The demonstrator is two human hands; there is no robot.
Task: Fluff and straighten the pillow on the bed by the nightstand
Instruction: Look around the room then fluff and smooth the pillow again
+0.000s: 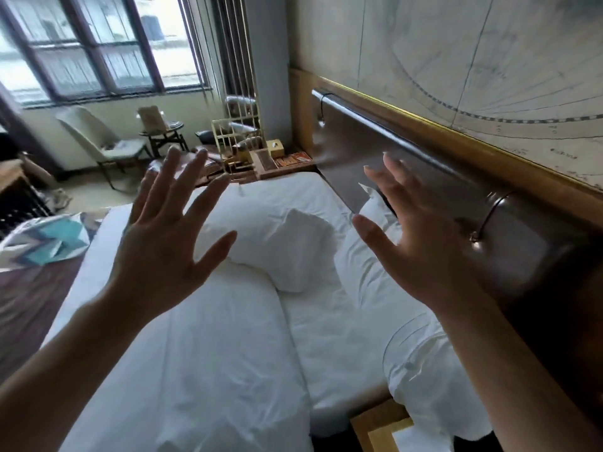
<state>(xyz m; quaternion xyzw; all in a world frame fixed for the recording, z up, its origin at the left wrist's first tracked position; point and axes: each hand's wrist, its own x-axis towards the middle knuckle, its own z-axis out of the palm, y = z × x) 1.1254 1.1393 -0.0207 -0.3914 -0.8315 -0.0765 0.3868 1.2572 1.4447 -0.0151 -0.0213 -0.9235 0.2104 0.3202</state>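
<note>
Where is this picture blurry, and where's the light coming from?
Head view: right hand fingertips and the headboard behind them smear with motion blur; left hand is sharper; daylight enters through the window, which is washed out; wide-angle bending curves the edges.

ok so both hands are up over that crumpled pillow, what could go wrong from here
1. The pillow lies close to the cluttered nightstand; a hard fluff might knock things off it.
2. The right hand is close to the headboard and its reading lamp; a wide swing could strike them.
3. The left hand might drag the duvet askew.
</note>
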